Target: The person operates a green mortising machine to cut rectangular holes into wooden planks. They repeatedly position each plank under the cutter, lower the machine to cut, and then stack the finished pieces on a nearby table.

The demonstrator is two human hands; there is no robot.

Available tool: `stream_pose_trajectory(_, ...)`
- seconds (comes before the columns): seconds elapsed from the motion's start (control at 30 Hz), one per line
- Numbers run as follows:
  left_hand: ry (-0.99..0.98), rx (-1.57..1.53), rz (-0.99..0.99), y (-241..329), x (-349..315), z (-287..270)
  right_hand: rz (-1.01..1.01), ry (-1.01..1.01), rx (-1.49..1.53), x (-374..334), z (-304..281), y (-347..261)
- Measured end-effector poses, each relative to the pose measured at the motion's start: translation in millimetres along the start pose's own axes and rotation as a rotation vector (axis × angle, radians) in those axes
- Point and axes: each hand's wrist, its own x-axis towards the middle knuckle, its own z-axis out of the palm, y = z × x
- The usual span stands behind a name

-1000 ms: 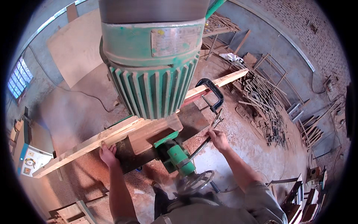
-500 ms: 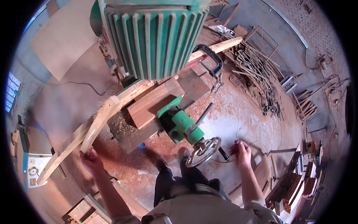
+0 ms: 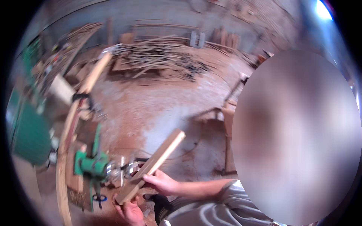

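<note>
Both my hands hold a short wooden piece [image 3: 158, 158], pale along one edge and tilted up to the right. My left hand [image 3: 131, 211] grips its lower end. Around its middle, nearer the lower end, closes my right hand [image 3: 160, 182]; some fingers are hidden behind the wood. Left of the hands stands a green machine with a green clamp head [image 3: 92, 165]. Beside that head lies a brown wooden block [image 3: 76, 165]. A long pale timber [image 3: 65, 158] runs along the machine, with a black C-clamp [image 3: 82, 97] on it.
Thin wooden strips lie in a large heap [image 3: 154, 56] by the far wall. A green ribbed motor housing [image 3: 32, 130] is at the left. A wooden frame or stand [image 3: 228, 139] stands right of my hands. A blurred oval hides much of the right side.
My view has swung to the right, putting the machine at the left. My left hand has left the curved timber, and both hands now hold a short wooden piece.
</note>
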Motion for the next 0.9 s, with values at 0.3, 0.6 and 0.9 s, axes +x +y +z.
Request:
stream_pose_trajectory(0.3,-0.835,0.925,-0.415,-171.6,-58.2,107.2,-0.266,0.533,-0.053,-143.2,-204.8,-87.1)
stream_pose_trajectory(0.6,-1.358,1.165,-0.544,-245.6,-110.8,238.6,-0.677,1.450,-0.217,-390.9,-377.6,-140.2)
stream_pose_trajectory(0.9,-1.199,1.207,-0.523,-270.9,-71.3,195.4,-0.511,1.810,-0.087,-567.5,-524.6,-138.8)
